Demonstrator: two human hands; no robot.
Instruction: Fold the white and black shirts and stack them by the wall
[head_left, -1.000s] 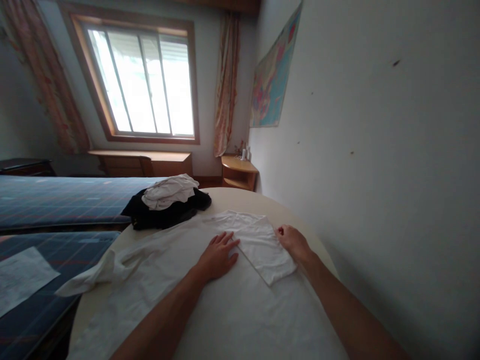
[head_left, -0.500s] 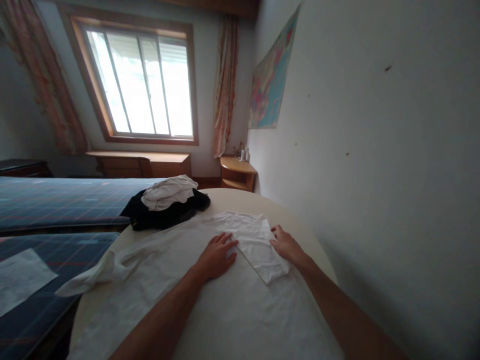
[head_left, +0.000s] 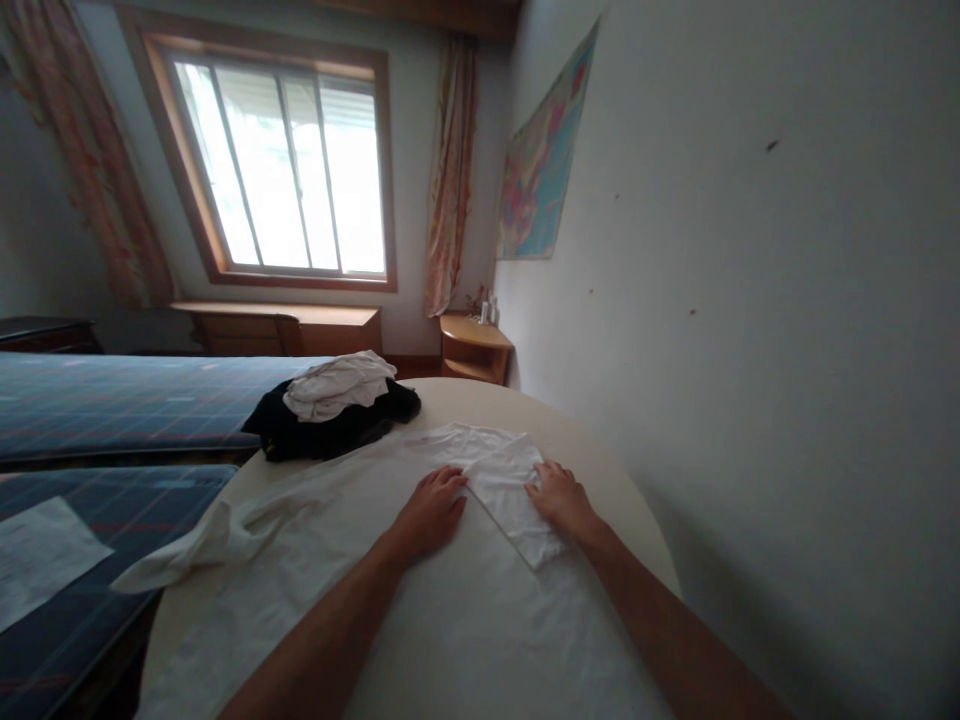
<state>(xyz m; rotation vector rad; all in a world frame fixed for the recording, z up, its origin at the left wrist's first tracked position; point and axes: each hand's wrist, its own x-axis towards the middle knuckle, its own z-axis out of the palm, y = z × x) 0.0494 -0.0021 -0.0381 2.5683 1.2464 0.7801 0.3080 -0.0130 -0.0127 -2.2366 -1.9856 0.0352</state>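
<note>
A white long-sleeved shirt (head_left: 457, 620) lies spread over the round table. Its right-hand sleeve (head_left: 504, 478) is folded inward across the body, while the left sleeve (head_left: 187, 555) reaches out past the table's left edge. My left hand (head_left: 429, 512) rests on the cloth beside the inner edge of the folded sleeve, holding nothing, fingers extended. On the outer side of that fold, my right hand (head_left: 561, 497) lies flat on the fabric with its fingers apart.
Dark clothing (head_left: 330, 432) with a crumpled light garment (head_left: 341, 385) on top sits at the far left of the cream table (head_left: 480, 392). Blue plaid mattresses (head_left: 150, 410) stand left, with a paper sheet (head_left: 45, 560) on one. A wall (head_left: 750, 420) rises right.
My right hand has shifted slightly left onto the folded sleeve, its fingers now flattened there. My left thumb has drawn in a little toward the fingers.
</note>
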